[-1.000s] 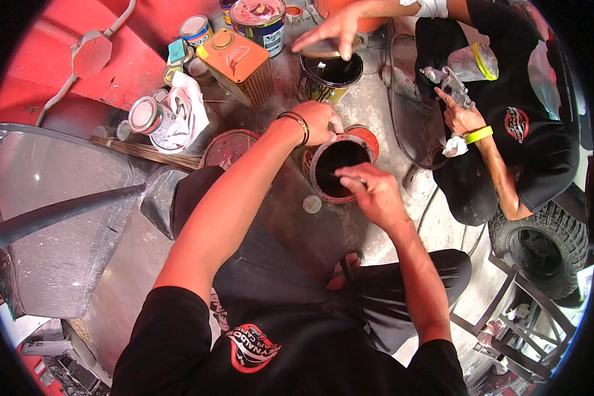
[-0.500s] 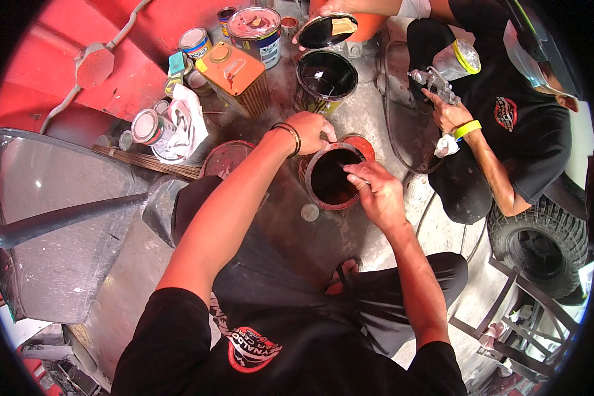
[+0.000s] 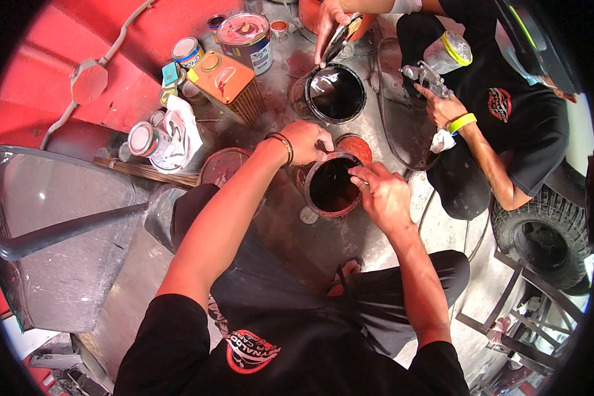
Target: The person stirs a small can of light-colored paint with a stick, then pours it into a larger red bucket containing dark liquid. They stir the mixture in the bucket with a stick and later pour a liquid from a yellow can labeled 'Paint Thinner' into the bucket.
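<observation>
On the floor, the can stands open, dark inside; work in it looks under way, the remainder unclear. The left hand pinches its far edge; the right hand pinches a slim tool at the right edge.

Lettered red-white badge on wearer's black shirt; similar emblem on co-worker's shirt; printing on blue-rimmed can.
</observation>
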A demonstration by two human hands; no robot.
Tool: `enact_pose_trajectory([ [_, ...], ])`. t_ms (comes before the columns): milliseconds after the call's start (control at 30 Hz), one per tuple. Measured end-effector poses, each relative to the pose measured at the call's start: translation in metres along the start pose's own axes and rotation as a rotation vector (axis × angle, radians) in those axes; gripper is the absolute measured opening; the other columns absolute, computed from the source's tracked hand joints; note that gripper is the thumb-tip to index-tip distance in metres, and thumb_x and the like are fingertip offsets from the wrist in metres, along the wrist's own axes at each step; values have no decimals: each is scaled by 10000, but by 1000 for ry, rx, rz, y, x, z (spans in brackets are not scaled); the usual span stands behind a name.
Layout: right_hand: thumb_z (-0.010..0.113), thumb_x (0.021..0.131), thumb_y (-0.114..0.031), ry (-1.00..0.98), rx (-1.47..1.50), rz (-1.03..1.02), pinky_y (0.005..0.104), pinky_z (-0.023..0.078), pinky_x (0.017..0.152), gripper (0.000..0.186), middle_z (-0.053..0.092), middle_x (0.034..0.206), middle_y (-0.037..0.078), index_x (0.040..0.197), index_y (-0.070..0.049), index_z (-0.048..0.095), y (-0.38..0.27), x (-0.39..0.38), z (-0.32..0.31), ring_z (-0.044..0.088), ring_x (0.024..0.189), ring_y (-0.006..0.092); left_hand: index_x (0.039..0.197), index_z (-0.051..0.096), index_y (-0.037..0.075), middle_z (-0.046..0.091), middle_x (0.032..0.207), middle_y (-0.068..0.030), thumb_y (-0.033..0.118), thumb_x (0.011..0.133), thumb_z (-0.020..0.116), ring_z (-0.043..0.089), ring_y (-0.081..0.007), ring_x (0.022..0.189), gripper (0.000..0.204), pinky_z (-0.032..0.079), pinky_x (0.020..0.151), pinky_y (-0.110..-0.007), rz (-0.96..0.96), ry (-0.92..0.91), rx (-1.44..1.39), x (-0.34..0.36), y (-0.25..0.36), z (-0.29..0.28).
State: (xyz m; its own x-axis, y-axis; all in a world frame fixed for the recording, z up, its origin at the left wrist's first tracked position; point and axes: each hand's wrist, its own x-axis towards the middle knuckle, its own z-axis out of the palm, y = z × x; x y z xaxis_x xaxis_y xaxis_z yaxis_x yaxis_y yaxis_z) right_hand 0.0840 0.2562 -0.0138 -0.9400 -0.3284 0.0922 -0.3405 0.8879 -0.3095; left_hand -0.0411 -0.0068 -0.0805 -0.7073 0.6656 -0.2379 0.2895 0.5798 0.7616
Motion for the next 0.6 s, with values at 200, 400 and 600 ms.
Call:
enact_pose_trajectory([
  [200,790,1060,-276,-134,128,85,519,649,813,188,821,1055,135,1187,-149,850,-12,-12,8,810,911,399,1242,862,117,851,1260,-132,243,929,876,794,-347,1199,338,610,1067,-463,-67,-12,-11,-5,8,-6],
  [400,795,1060,-212,-127,507,103,475,654,950,234,844,1216,190,1217,-53,862,-25,-8,17,819,1110,414,1269,844,98,853,1205,-139,224,949,868,808,-312,1075,345,622,996,-448,-83,-43,-49,-8,16,-9],
  [600,773,1071,-259,-162,185,80,512,649,876,189,823,1110,121,1215,-177,866,-6,-13,16,808,971,403,1318,814,73,858,1099,-150,186,993,859,833,-254,855,348,646,862,-429,-48,-16,-55,-10,7,-6],
])
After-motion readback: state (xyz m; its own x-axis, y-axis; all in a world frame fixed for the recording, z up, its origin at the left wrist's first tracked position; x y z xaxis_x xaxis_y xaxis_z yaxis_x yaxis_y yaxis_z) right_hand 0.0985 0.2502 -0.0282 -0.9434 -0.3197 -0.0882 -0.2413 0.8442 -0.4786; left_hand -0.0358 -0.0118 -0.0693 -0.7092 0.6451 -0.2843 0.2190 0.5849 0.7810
